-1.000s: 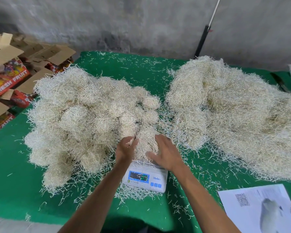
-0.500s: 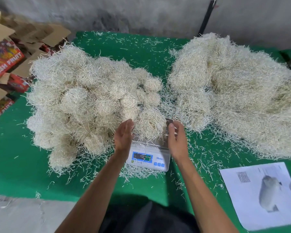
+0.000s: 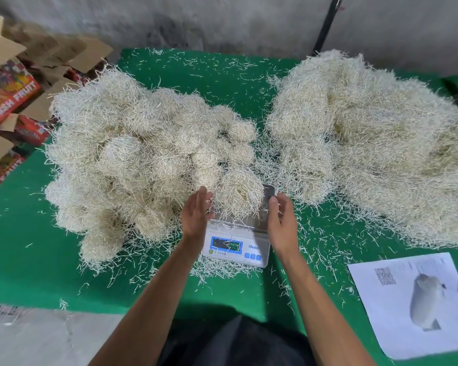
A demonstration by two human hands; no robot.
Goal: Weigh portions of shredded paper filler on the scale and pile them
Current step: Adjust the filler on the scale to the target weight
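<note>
A rounded portion of shredded paper filler [image 3: 239,194] sits on the platform of the white scale [image 3: 237,243], near the front of the green surface [image 3: 24,260]; the left hand [image 3: 196,215] and the right hand [image 3: 280,223] flank it, fingers straight and relaxed, holding nothing (whether the fingertips brush the strands cannot be told); the pile of weighed clumps [image 3: 132,165] lies just left of the scale; the loose heap [image 3: 376,151] spreads to the right; a printed sheet [image 3: 418,302] rests at the near right corner.
</note>
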